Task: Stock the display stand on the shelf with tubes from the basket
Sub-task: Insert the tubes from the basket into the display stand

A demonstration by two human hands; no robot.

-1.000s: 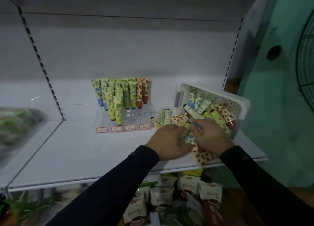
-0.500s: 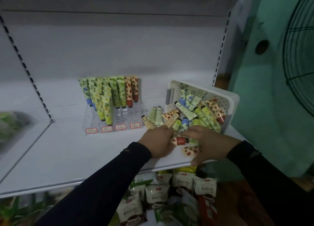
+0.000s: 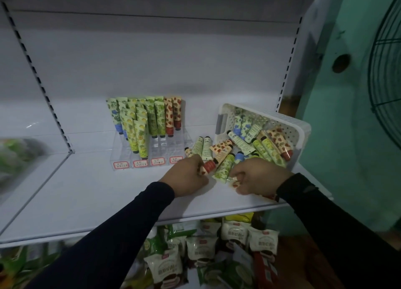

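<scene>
Now my left hand has closed its grip on a red-capped strawberry tube from the spill beside the basket; my right hand pinches another, so both can go to the display stand.

Display stand on shelf, centre frame, tubes upright in it. Basket right of stand, tipped, tubes inside. Loose tubes between them. Packets below shelf, lower centre.
</scene>
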